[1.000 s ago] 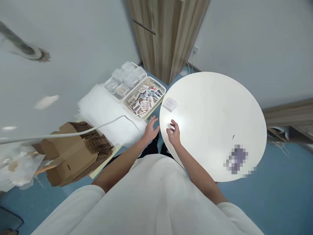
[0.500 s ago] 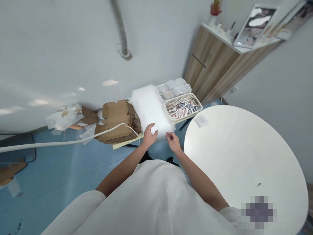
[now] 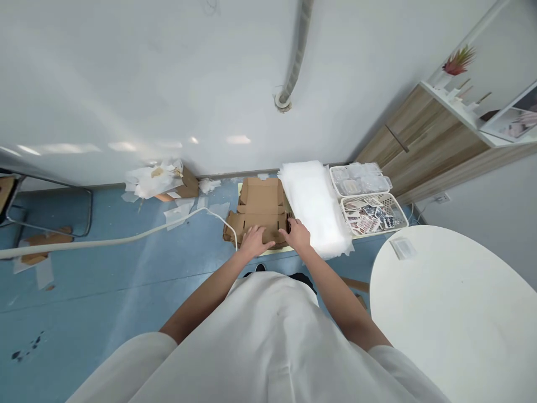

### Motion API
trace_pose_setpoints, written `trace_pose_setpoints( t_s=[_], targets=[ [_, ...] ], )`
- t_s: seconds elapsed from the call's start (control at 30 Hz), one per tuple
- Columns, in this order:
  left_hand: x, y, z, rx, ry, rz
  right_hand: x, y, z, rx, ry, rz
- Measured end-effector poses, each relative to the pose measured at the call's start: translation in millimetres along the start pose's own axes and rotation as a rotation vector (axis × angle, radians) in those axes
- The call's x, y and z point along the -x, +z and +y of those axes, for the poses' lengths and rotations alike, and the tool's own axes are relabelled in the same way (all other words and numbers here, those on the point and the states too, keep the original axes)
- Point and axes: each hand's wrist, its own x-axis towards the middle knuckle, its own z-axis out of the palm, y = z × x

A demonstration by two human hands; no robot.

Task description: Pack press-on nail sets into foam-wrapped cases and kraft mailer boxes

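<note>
A flat, unfolded brown cardboard box (image 3: 262, 197) lies on top of a stack of similar blanks, on a low stand before me. My left hand (image 3: 253, 242) rests on its near part, fingers stretched forward and thumb apart. At the right edge of the same box is my right hand (image 3: 297, 235), its thumb on the near side and its fingers curled about the side flap. The fingertips there are partly hidden. Close to the right hand lies a thick pile of white foam sheets (image 3: 316, 207).
Right of the foam stand a basket of small printed packets (image 3: 396, 204) and a bin of clear plastic cases (image 3: 334, 178). A round white table (image 3: 457, 313) holds a clear case (image 3: 403, 248). A white hose (image 3: 126, 240) crosses from the left. Scraps (image 3: 151, 182) lie by the wall.
My view has turned left. Both hands have gone from in front of the foam sheets to the cardboard box, and they now touch it.
</note>
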Motion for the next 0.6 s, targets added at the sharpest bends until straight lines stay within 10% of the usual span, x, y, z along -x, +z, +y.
trace_pose_setpoints(
  t_s=[0.27, 0.6],
  targets=[
    [-1.3, 2.9, -32.9, -0.03, 0.106, -0.084, -21.1, 1.0, -21.0, 0.298, 0.126, -0.104],
    [-13.1, -5.0, -40.4, 0.071, 0.267, -0.083, -4.6, -16.0, -6.3, -0.078, 0.136, 0.076]
  ],
)
